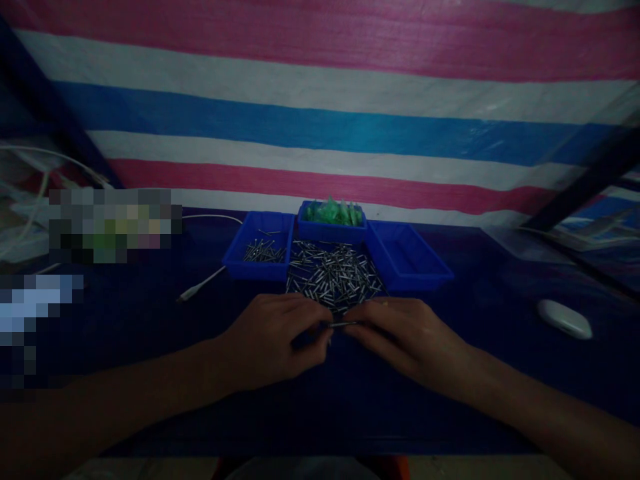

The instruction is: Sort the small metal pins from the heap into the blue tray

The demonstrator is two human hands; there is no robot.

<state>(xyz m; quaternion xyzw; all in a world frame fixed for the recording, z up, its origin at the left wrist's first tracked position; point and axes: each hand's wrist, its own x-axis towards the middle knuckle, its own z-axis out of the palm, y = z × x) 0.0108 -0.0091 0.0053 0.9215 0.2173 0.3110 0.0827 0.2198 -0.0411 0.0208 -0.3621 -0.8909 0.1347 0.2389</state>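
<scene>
My left hand (287,337) and my right hand (407,333) meet over the front of the table. Thumb and fingers of each are pinched on one end of a thin metal pin (344,324), which lies level between them. A small shiny bit shows under my left fingertips, too small to name. Just beyond my hands is a loose pile of similar metal pins (340,270), some with a thicker silvery part. More pins (264,251) lie in the left blue tray (257,270).
Behind the pile, a blue tray (333,231) holds green plastic pieces (334,212). Another blue tray (410,257) stands right. A white cable plug (195,291) lies left; a white rounded case (565,319) lies right. Striped sheeting (320,127) hangs behind the table. Blurred items occupy the far left.
</scene>
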